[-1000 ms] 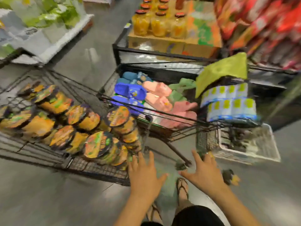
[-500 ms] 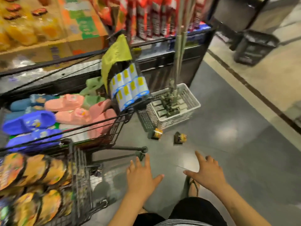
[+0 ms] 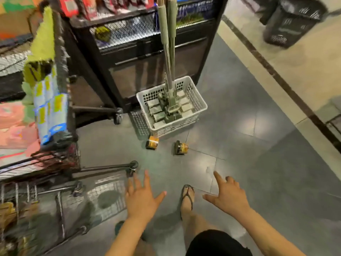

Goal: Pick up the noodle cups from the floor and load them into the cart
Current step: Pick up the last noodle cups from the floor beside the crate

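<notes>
Head view. I am looking down at a grey tiled floor [image 3: 239, 145] where two cups are lying on their sides, apart from each other, just in front of a white perforated basket [image 3: 200, 106]. The left noodle cup [image 3: 152, 142] is showing a yellow-orange wall with dark bands at both ends and is lying close to the basket's near corner. The right noodle cup [image 3: 181, 148] is showing the same yellow-orange wall, with a dark end turned to the left. The print on both is too small for me to read.

The left hand [image 3: 141, 198] is hovering palm down with its fingers spread wide, holding nothing, beside the wire cart [image 3: 60, 206] at lower left. The right hand [image 3: 227, 195] is reaching forward with index finger and thumb stretched out and the other fingers loosely bent, holding nothing. Both hands are hanging well short of the cups. A foot in a flip-flop [image 3: 187, 197] is standing on the tile between them. The cart is blurring, and yellowish packs are showing through its wire. Green-handled mops [image 3: 167, 43] are standing in the basket against a black shelf unit [image 3: 140, 58].
</notes>
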A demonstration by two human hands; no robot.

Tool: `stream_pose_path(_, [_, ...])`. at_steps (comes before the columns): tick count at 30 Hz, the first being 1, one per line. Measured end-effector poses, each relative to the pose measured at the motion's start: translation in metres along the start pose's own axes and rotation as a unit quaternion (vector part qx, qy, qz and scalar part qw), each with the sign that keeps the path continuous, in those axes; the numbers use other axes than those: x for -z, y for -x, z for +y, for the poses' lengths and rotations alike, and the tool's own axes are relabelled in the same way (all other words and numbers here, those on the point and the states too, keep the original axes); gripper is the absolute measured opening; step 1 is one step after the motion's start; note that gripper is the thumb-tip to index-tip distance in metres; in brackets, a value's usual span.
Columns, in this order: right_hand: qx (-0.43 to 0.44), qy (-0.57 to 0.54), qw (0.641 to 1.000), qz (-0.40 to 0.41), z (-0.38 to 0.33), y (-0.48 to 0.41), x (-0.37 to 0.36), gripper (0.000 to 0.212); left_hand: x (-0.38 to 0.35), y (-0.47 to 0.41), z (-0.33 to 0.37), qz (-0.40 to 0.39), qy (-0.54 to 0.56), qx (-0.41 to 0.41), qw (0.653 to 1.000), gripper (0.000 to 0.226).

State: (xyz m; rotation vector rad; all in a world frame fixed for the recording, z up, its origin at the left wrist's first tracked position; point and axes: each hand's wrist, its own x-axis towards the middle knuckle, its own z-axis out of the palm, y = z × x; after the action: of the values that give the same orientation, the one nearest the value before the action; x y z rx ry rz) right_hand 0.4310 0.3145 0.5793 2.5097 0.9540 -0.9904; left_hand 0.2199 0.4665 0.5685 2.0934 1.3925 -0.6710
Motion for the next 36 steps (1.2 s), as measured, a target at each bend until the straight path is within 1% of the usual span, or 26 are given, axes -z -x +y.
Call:
stream_pose_path(4, [0.032, 0.048, 0.998, -0.021, 0.021, -0.075, 0.0, 0.1, -0.029, -0.056, 0.026, 0.004, 0.001, 0.04, 0.999, 0.101])
stream_pose_path(8, [0.031, 0.05, 0.998, -0.034, 0.027, -0.162, -0.023, 0.102, -0.069, -0.129, 0.034, -0.003, 0.014, 0.071, 0.997, 0.103])
stream_pose_path(12, [0.029, 0.036, 0.998, -0.051, 0.018, -0.259, -0.072, 0.105, -0.125, -0.225, 0.029, 0.005, 0.044, 0.107, 0.993, 0.109])
stream_pose_path(18, [0.058, 0.04, 0.997, -0.03, -0.012, -0.418, -0.174, 0.11, -0.224, -0.392, 0.008, 0.051, 0.086, 0.095, 0.99, 0.116])
stream_pose_path(21, [0.068, 0.049, 0.997, -0.003, -0.026, -0.491, -0.223, 0.114, -0.267, -0.473, -0.004, 0.093, 0.099, 0.075, 0.988, 0.12])
stream_pose_path(23, [0.073, 0.046, 0.996, 0.027, -0.032, -0.534, -0.249, 0.117, -0.291, -0.519, -0.012, 0.126, 0.094, 0.078, 0.985, 0.12])
stream_pose_path(26, [0.101, 0.04, 0.99, 0.086, -0.041, -0.59, -0.275, 0.12, -0.32, -0.579, -0.025, 0.207, 0.124, 0.053, 0.969, 0.122])
stream_pose_path(28, [0.122, 0.043, 0.985, 0.11, -0.048, -0.618, -0.287, 0.123, -0.334, -0.613, -0.036, 0.232, 0.149, 0.04, 0.961, 0.121])
stream_pose_path(33, [0.176, 0.051, 0.971, 0.155, -0.059, -0.659, -0.309, 0.133, -0.356, -0.658, -0.049, 0.294, 0.165, 0.006, 0.941, 0.128])
stream_pose_path(36, [0.213, 0.07, 0.964, 0.14, -0.063, -0.667, -0.314, 0.14, -0.352, -0.668, -0.06, 0.332, 0.198, -0.014, 0.922, 0.134])
